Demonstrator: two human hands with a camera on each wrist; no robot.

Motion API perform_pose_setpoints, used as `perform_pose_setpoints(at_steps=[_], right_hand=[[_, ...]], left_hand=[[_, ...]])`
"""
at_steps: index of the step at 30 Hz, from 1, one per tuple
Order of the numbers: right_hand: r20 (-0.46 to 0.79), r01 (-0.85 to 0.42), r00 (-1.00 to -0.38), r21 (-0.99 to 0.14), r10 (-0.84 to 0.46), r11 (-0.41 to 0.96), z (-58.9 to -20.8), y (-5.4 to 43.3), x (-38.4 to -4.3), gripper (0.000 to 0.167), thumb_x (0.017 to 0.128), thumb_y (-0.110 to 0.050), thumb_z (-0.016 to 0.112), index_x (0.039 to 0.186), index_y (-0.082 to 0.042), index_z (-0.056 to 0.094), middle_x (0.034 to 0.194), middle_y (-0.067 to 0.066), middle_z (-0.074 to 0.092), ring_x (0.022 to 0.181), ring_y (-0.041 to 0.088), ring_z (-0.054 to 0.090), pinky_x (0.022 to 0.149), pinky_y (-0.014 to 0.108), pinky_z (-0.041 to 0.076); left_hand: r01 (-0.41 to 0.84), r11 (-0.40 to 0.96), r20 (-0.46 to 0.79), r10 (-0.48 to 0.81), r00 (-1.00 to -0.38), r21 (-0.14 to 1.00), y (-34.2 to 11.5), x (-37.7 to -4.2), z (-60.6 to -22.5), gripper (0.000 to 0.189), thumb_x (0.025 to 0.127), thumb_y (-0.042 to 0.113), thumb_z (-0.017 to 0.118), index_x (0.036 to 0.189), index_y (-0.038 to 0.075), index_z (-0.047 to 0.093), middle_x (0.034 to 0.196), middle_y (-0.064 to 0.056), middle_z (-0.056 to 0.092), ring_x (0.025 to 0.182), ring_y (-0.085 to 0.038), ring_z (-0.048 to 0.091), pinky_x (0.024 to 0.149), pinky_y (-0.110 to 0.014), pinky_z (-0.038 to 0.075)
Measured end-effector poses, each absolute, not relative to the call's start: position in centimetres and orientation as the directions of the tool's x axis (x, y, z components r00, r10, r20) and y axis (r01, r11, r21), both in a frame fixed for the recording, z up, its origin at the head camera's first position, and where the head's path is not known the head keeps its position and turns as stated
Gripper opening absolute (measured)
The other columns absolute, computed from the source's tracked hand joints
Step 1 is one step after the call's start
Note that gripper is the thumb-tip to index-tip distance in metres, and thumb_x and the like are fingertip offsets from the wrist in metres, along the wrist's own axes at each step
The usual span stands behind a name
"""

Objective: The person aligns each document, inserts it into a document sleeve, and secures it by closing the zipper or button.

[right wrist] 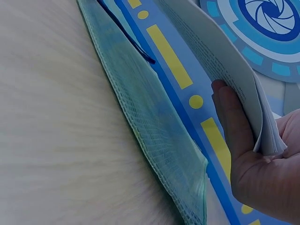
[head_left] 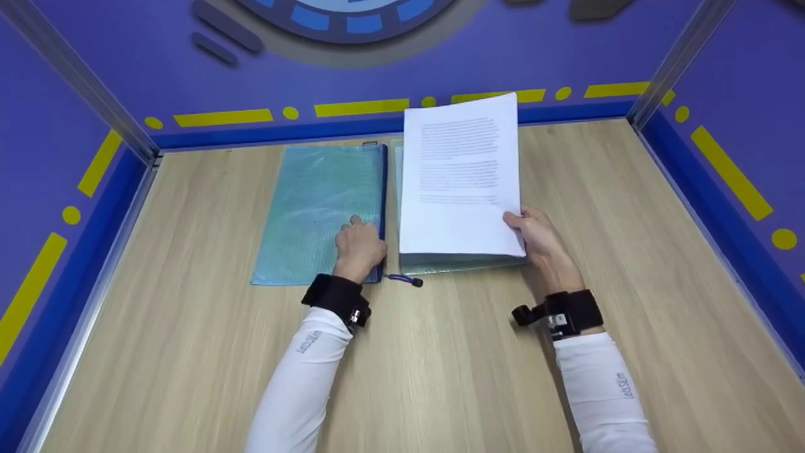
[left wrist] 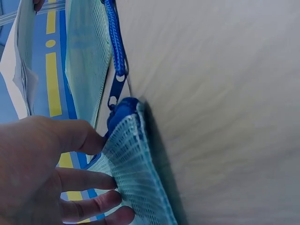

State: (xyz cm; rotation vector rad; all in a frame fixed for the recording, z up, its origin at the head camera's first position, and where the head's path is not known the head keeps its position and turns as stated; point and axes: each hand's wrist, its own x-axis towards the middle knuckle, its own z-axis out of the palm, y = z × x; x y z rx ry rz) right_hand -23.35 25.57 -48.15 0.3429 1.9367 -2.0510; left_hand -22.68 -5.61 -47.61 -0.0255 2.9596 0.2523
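Observation:
A teal mesh zipper pouch (head_left: 314, 195) lies on the left of the table, its dark blue zipper along its right side. My left hand (head_left: 360, 248) rests on its lower right part, fingertips on the mesh and thumb (left wrist: 79, 136) at the zipper edge. A blue cord pull (left wrist: 115, 37) hangs from the slider at that corner. My right hand (head_left: 544, 242) grips a stack of white printed paper (head_left: 462, 182) by its lower right edge, thumb on the printed face. The stack is tilted up over a second teal pouch (head_left: 434, 264), mostly hidden beneath it.
The pouches lie side by side on a light wood table (head_left: 440, 365). A purple-blue back wall (head_left: 302, 82) with yellow marks stands right behind them, and side panels (head_left: 723, 157) close off both sides. Black straps with small cameras (head_left: 569, 314) sit on both wrists.

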Motion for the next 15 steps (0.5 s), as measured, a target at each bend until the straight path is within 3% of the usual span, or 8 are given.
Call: perform_pose_setpoints(at_steps=[6, 15], right_hand=[[-0.368, 0.372, -0.928, -0.923, -0.065, -0.096, -48.31, 25.43, -23.34, 0.052, 0.104, -0.014, 0.046, 0.149, 0.007, 0.033, 0.092, -0.010, 0.069, 0.087, 0.004, 0.067, 0.075, 0.021, 0.055], [-0.380, 0.385, -0.923, -0.919, -0.063, -0.086, -48.37, 25.40, -23.26, 0.051, 0.103, -0.014, 0.047, 0.146, 0.009, 0.034, 0.089, -0.009, 0.069, 0.085, 0.005, 0.067, 0.074, 0.021, 0.055]], left_hand=[[-0.035, 0.984, -0.126, -0.013, -0.992, 0.175, -5.27, -22.86, -47.91, 0.025, 0.094, 0.014, 0.055, 0.096, -0.002, 0.074, 0.120, -0.022, 0.060, 0.096, -0.035, 0.065, 0.074, -0.044, 0.059], [-0.008, 0.974, 0.014, -0.012, -1.000, 0.228, -5.46, -23.08, -48.58, 0.023, 0.095, 0.007, 0.054, 0.089, -0.002, 0.074, 0.098, -0.020, 0.070, 0.085, -0.035, 0.071, 0.070, -0.043, 0.061]])
